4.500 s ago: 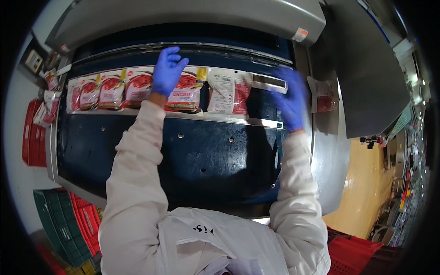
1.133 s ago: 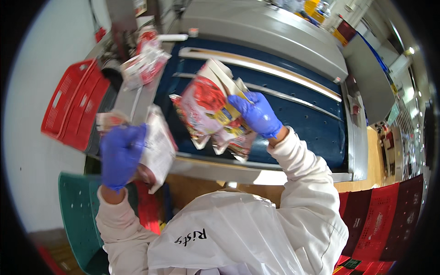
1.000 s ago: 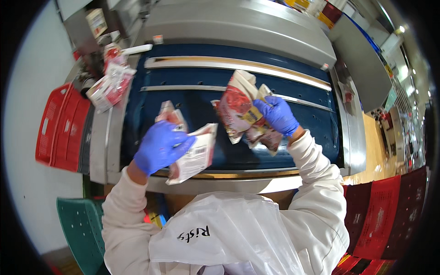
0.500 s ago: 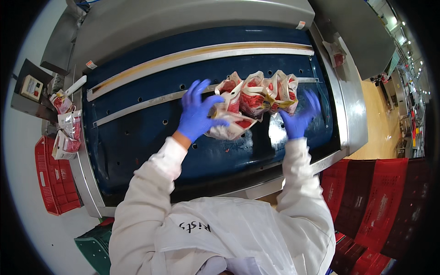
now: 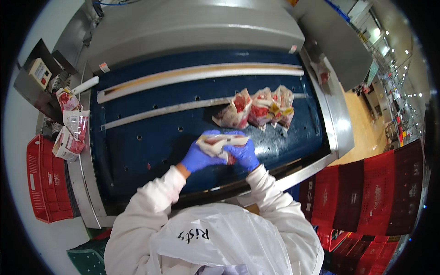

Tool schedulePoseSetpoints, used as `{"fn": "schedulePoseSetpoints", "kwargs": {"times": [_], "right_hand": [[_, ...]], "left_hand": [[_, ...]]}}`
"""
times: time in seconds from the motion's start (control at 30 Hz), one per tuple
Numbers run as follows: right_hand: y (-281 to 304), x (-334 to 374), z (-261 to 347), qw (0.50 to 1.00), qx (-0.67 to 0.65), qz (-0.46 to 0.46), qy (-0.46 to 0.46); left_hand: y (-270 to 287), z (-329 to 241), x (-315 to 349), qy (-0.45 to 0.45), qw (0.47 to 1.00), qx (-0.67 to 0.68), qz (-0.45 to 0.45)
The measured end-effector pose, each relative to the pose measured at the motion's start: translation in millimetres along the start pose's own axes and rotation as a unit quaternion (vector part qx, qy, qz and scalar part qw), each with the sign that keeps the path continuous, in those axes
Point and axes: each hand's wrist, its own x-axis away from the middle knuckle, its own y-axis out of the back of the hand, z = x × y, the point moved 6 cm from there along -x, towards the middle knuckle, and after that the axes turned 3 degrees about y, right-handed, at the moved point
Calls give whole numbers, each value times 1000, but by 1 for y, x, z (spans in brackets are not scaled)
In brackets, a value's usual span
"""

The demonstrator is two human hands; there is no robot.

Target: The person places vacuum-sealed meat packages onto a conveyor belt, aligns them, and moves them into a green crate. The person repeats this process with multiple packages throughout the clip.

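Observation:
Close in front of me, a pale plastic bag with red contents, seemingly meat [image 5: 214, 145], is held between both gloved hands. My left hand [image 5: 201, 156], in a blue glove, grips its left side. On the right side, my right hand [image 5: 245, 155], also blue-gloved, closes round the bag's edge. Just beyond stand several similar bags [image 5: 262, 110] in a row, tops loosely gathered, on the dark blue machine bed [image 5: 151, 142]. Neither hand touches that row.
Two metal bars [image 5: 201, 77] cross the bed under a grey raised lid [image 5: 197, 32]. More bags [image 5: 75, 121] lie on the left ledge, above a red crate [image 5: 46, 183]. One small bag [image 5: 322, 72] rests on the right rim. Stacked red crates [image 5: 353, 197] stand at the lower right.
Both hands have come together nearer my body, lifting the front bag away from the group. The right hand has left the row's right end. The view has shifted slightly.

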Motion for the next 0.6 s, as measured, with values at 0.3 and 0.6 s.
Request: {"fn": "schedulePoseSetpoints", "kwargs": {"times": [0.3,0.6], "right_hand": [[-149,-21,99,940,-316,36,125],[-205,-28,-15,979,-138,68,-130]], "left_hand": [[145,-21,82,104,922,286,-237],[200,37,166,174,954,-66,-235]]}}
